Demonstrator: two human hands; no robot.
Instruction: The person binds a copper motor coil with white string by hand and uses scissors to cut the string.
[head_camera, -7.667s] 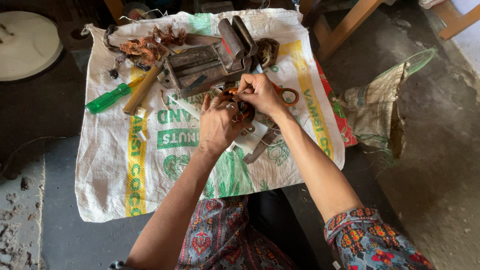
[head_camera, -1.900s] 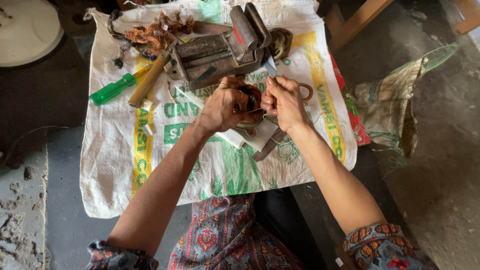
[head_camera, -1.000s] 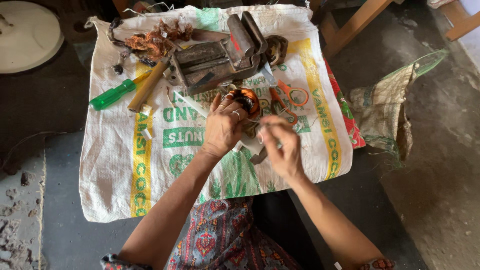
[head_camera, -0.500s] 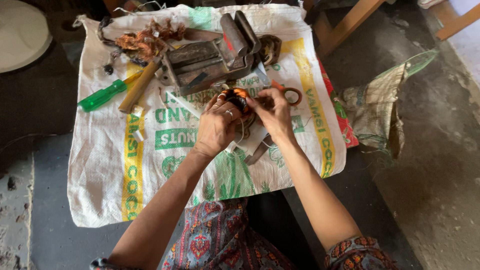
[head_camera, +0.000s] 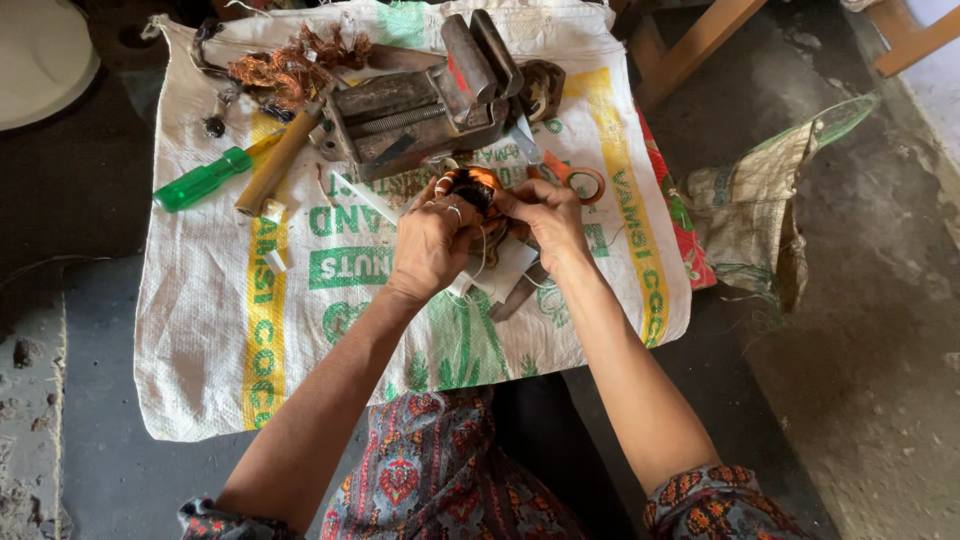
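Hidden and cut-off parts

The copper-wound coil (head_camera: 470, 187) is largely covered by both hands; the white disc (head_camera: 40, 55) is cut by the left edge; the grip of the fingers cannot be told.

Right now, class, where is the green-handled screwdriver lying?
In the head view, the green-handled screwdriver lies on the left part of the printed woven sack, just left of the wooden handle and well left of the bench vise.

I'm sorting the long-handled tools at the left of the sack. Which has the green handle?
The screwdriver, farthest left; the tool beside it has a plain wooden handle.
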